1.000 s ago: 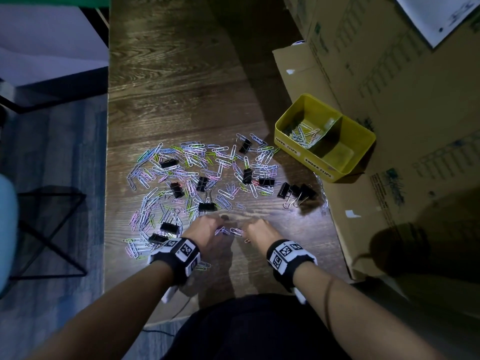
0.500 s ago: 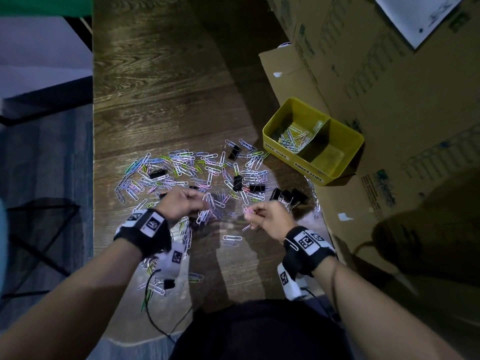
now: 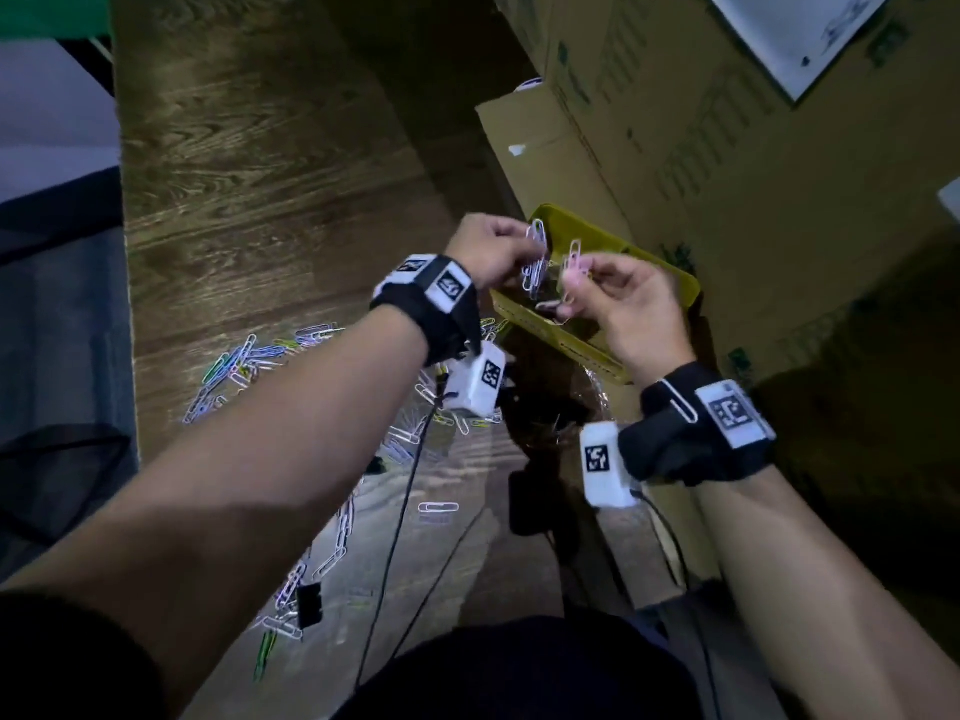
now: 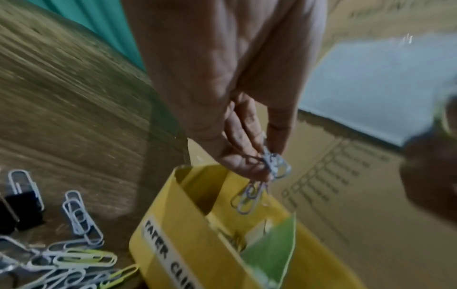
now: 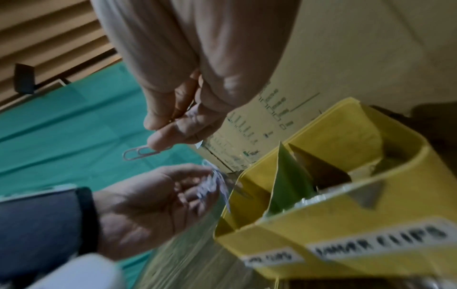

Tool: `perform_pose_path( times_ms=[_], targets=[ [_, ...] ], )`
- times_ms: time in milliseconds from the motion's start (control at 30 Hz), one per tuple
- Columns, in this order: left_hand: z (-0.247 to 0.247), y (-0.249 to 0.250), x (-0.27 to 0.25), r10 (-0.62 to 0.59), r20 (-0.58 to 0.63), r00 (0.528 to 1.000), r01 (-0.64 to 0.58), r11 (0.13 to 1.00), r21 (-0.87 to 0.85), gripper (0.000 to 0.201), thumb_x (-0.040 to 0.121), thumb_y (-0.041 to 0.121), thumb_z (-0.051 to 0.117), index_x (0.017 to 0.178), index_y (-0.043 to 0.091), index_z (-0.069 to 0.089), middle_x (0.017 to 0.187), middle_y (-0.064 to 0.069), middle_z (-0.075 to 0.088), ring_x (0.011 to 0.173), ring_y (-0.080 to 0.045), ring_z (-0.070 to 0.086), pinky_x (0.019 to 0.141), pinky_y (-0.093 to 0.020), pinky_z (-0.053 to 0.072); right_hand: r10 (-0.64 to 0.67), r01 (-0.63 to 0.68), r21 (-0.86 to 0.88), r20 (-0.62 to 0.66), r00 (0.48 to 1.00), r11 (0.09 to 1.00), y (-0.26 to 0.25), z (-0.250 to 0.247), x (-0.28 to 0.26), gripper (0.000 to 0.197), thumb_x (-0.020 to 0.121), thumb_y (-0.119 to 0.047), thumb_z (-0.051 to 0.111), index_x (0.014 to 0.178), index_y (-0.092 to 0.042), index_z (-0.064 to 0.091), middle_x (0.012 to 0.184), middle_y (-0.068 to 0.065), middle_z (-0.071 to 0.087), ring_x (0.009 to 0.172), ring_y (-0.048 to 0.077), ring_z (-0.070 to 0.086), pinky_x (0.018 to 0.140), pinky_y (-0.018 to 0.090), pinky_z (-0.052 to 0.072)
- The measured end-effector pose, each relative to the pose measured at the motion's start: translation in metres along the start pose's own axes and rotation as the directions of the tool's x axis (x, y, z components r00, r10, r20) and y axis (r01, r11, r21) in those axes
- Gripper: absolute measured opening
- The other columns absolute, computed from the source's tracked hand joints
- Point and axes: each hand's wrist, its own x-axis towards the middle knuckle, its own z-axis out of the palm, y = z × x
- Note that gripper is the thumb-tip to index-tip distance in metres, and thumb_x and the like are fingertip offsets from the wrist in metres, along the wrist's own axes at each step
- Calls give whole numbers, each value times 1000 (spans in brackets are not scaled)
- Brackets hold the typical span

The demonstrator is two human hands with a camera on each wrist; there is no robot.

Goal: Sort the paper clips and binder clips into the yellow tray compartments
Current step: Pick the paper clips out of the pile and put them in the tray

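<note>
Both your hands hang over the yellow tray [image 3: 680, 283], which sits straight below them. Left hand [image 3: 488, 252], the nearer to the paper-clip compartment, pinches a bunch of paper clips [image 4: 262, 179], long axes dangling down. Right hand [image 3: 623, 298] has its grip clamped on a pink clip [image 5: 141, 153] lying level. Wrists raised, fingers pointing down. The loose pile [image 3: 260, 356] waits on the surface.
</note>
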Motion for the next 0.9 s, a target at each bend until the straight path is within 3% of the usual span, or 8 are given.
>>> perform_pose_path(
  times_ms=[133, 233, 300, 400, 500, 600, 800, 900],
  targets=[
    [18, -17, 27, -62, 78, 995, 27, 920, 392, 11, 80, 16, 66, 84, 7, 71, 79, -13, 69, 69, -25, 66, 65, -32, 56, -13, -6, -203, -95, 995, 979, 0, -12, 33, 10, 84, -11, 68, 83, -21, 65, 83, -2, 71, 59, 6, 68, 65, 22, 56],
    [14, -22, 32, -86, 53, 995, 57, 909, 412, 20, 80, 15, 64, 98, 10, 72, 86, -10, 70, 78, -24, 68, 79, -37, 57, 39, -66, -367, -81, 996, 928, 8, -13, 57, 6, 86, -15, 66, 91, -17, 65, 92, 3, 67, 55, 0, 66, 57, 12, 50],
    [10, -20, 24, -65, 14, 998, 58, 957, 284, 18, 82, 11, 62, 98, 7, 70, 80, -10, 67, 73, -21, 64, 78, -36, 57, 72, -97, -476, -70, 995, 874, 15, -9, 73, 11, 87, -17, 65, 97, -13, 66, 94, 1, 64, 60, 4, 67, 52, 11, 47],
    [-6, -20, 1, -55, -21, 998, 55, 998, 33, 16, 88, 4, 58, 100, -3, 64, 82, -11, 64, 72, -17, 62, 71, -26, 55, 84, -69, -676, -10, 996, 734, 28, 5, 87, 11, 86, -19, 65, 96, -13, 68, 98, 4, 67, 78, 18, 68, 71, 27, 55],
    [-32, -31, -23, -57, -19, 998, 58, 998, 18, 12, 88, 2, 56, 97, -2, 64, 83, -12, 66, 70, -17, 63, 65, -24, 56, 150, -49, -862, 31, 988, 505, 32, 21, 90, 6, 87, -16, 64, 87, -14, 70, 97, 9, 69, 88, 23, 64, 80, 32, 52],
    [-65, -56, -48, -87, 17, 996, 86, 993, 80, 7, 87, 2, 57, 87, 4, 64, 77, -11, 65, 60, -15, 61, 54, -25, 53, 220, -25, -921, 66, 973, 388, 34, 30, 85, 18, 88, -18, 63, 101, -7, 68, 107, 16, 67, 98, 32, 61, 88, 38, 52],
    [-135, -108, -125, -152, 53, 987, 125, 931, 343, 15, 87, 14, 62, 83, -1, 66, 77, -22, 68, 64, -20, 59, 64, -32, 50, 140, -68, -927, -17, 990, 369, 36, 35, 69, 12, 89, -12, 62, 99, -10, 68, 107, 16, 64, 95, 34, 61, 84, 41, 53],
    [-164, -136, -171, -133, 29, 991, 101, 864, 493, 11, 87, 17, 63, 87, 7, 68, 81, -10, 71, 66, -18, 65, 64, -29, 55, 116, -79, -908, -34, 993, 411, 31, 36, 60, 16, 89, -9, 57, 92, -17, 71, 103, 16, 68, 90, 32, 62, 84, 40, 53]
  ],
)
